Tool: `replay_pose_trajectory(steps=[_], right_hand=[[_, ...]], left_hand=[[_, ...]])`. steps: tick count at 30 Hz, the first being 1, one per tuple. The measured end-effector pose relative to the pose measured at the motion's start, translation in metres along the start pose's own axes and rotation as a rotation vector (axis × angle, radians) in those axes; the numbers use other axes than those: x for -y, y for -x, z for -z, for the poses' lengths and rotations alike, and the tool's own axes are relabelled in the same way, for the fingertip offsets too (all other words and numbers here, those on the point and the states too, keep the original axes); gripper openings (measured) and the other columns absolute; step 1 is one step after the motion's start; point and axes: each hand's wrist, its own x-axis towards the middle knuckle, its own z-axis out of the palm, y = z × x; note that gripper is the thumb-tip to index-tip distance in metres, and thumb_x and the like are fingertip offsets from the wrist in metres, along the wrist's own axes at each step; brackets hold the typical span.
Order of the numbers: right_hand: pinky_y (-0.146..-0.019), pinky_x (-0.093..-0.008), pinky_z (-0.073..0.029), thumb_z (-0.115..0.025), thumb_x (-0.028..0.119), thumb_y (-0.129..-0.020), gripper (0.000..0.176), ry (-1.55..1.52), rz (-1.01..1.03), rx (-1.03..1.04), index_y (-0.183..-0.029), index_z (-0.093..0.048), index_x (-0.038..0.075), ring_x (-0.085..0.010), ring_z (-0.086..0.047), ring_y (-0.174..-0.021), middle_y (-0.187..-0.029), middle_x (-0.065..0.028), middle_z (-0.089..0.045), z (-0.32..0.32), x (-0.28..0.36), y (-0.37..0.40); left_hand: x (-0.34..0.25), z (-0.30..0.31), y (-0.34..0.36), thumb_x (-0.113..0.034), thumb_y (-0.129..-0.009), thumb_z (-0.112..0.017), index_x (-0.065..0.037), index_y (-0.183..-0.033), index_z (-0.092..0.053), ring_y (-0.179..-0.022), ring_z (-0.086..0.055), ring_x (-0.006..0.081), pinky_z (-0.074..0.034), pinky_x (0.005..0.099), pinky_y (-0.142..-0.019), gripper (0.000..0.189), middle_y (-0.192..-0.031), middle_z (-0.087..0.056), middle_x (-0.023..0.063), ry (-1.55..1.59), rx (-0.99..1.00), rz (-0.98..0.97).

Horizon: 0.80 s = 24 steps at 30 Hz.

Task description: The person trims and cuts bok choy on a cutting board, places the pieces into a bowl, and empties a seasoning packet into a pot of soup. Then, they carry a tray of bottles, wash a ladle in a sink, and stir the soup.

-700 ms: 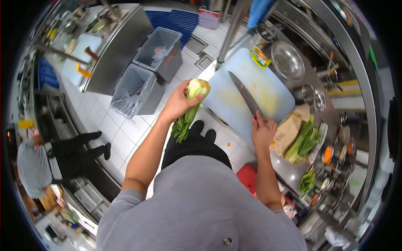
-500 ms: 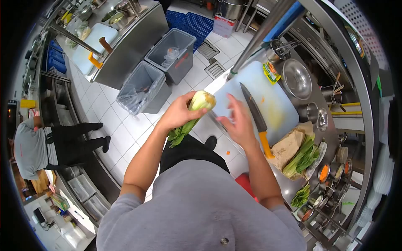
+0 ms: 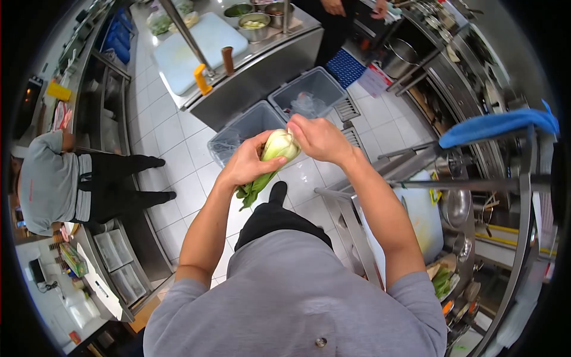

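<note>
A bok choy (image 3: 279,146) is held in front of my body, its pale base toward the upper right and its dark green leaves hanging at the lower left. My left hand (image 3: 245,162) wraps around its stalks, thumb across the near side. My right hand (image 3: 321,140) is closed with the fingers pressed together at the bok choy's base. Whether it grips the base itself or an outer stalk is hidden by the fingers. Below and beyond the hands are two grey bins, the nearer bin (image 3: 269,113) partly covered by the hands and the farther bin (image 3: 326,89) holding clear plastic.
On the right, a steel counter carries a cutting board (image 3: 423,215), a metal bowl (image 3: 457,207) and more leafy greens (image 3: 442,282). A blue cloth (image 3: 499,126) hangs over a rail. A co-worker (image 3: 56,178) stands at the left; another person's hand (image 3: 333,7) shows at the top.
My right hand has moved left and up from beside the cutting board and closed at the bok choy's base. The view has turned toward the bins, which now lie just beyond my hands.
</note>
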Motion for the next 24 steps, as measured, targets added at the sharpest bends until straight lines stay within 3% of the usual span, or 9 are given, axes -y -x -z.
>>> replay_pose_trajectory(steps=[3, 8, 10, 11, 13, 15, 19, 20, 24], right_hand=[[-0.074, -0.0460, -0.051, -0.051, 0.022, -0.101, 0.022, -0.356, -0.202, -0.044, -0.105, -0.058, 0.001, -0.0397, -0.067, -0.085, -0.085, -0.0221, -0.068, -0.018, -0.010, -0.041], [-0.084, -0.0482, -0.049, -0.048, 0.040, -0.102, 0.046, -0.197, -0.381, -0.243, -0.116, -0.058, -0.003, -0.0416, -0.065, -0.096, -0.097, -0.0219, -0.070, -0.068, -0.061, -0.073], [-0.084, -0.0498, -0.048, -0.050, 0.045, -0.100, 0.052, 0.090, -0.318, -0.353, -0.108, -0.062, -0.005, -0.0448, -0.064, -0.093, -0.093, -0.0240, -0.068, -0.064, -0.057, -0.072], [-0.076, -0.0510, -0.048, -0.052, 0.046, -0.099, 0.052, 0.048, -0.578, -0.222, -0.088, -0.066, -0.003, -0.0445, -0.063, -0.086, -0.085, -0.0242, -0.067, -0.051, -0.056, -0.057], [-0.068, -0.0514, -0.047, -0.054, 0.046, -0.098, 0.054, 0.175, -0.669, -0.429, -0.073, -0.064, -0.001, -0.0437, -0.062, -0.075, -0.075, -0.0229, -0.064, -0.051, -0.054, -0.018], [-0.062, -0.0498, -0.046, -0.056, 0.044, -0.097, 0.052, 0.200, -0.961, -0.405, -0.072, -0.064, 0.000, -0.0424, -0.060, -0.066, -0.071, -0.0210, -0.063, -0.038, -0.034, 0.032], [-0.063, -0.0415, -0.049, -0.053, 0.028, -0.099, 0.033, 0.104, -1.103, -0.620, -0.089, -0.071, 0.001, -0.0344, -0.063, -0.061, -0.078, -0.0157, -0.070, -0.040, -0.017, 0.171], [-0.063, -0.0380, -0.051, -0.049, 0.014, -0.096, 0.026, 0.151, -1.125, -0.649, -0.106, -0.071, 0.003, -0.0278, -0.064, -0.062, -0.087, -0.0136, -0.073, -0.043, -0.012, 0.217], [-0.071, -0.0395, -0.052, -0.055, 0.008, -0.091, 0.047, 0.438, -1.481, -0.749, -0.138, -0.052, 0.009, -0.0269, -0.065, -0.075, -0.100, -0.0155, -0.069, -0.021, 0.034, 0.355]], left_hand=[[-0.001, 0.031, -0.003, -0.012, -0.085, -0.076, -0.002, -0.132, -0.055, -0.096, -0.060, 0.0108, -0.049, 0.0274, -0.086, 0.052, -0.108, -0.064, 0.0031, 0.112, 0.013, -0.046], [0.017, 0.058, -0.016, -0.007, -0.085, -0.073, -0.001, -0.134, -0.051, -0.099, -0.061, 0.0121, -0.049, 0.0280, -0.089, 0.054, -0.114, -0.064, 0.0045, 0.224, -0.031, -0.072], [0.024, 0.063, -0.023, -0.006, -0.086, -0.072, -0.001, -0.135, -0.050, -0.101, -0.062, 0.0134, -0.050, 0.0286, -0.090, 0.054, -0.115, -0.064, 0.0059, 0.277, -0.053, -0.052], [0.026, 0.064, -0.025, -0.007, -0.087, -0.070, 0.000, -0.135, -0.049, -0.103, -0.063, 0.0159, -0.051, 0.0298, -0.090, 0.053, -0.117, -0.064, 0.0081, 0.362, -0.055, -0.017], [0.034, 0.063, -0.031, -0.013, -0.090, -0.066, 0.000, -0.136, -0.047, -0.105, -0.065, 0.0241, -0.054, 0.0352, -0.091, 0.051, -0.121, -0.063, 0.0153, 0.529, -0.041, 0.022], [0.041, 0.057, -0.040, -0.018, -0.090, -0.067, 0.002, -0.136, -0.045, -0.102, -0.067, 0.0257, -0.056, 0.0365, -0.089, 0.055, -0.120, -0.063, 0.0184, 0.630, -0.031, 0.044], [0.071, 0.050, -0.061, -0.029, -0.090, -0.070, 0.005, -0.136, -0.044, -0.094, -0.068, 0.0260, -0.059, 0.0382, -0.084, 0.063, -0.114, -0.063, 0.0202, 0.798, 0.024, 0.111], [0.076, 0.048, -0.065, -0.031, -0.089, -0.070, 0.004, -0.137, -0.043, -0.093, -0.068, 0.0256, -0.059, 0.0380, -0.083, 0.065, -0.112, -0.063, 0.0189, 0.825, 0.069, 0.146], [0.069, 0.016, -0.082, -0.033, -0.086, -0.074, 0.002, -0.139, -0.043, -0.091, -0.068, 0.0245, -0.059, 0.0360, -0.080, 0.071, -0.106, -0.065, 0.0151, 0.840, 0.192, 0.137]])
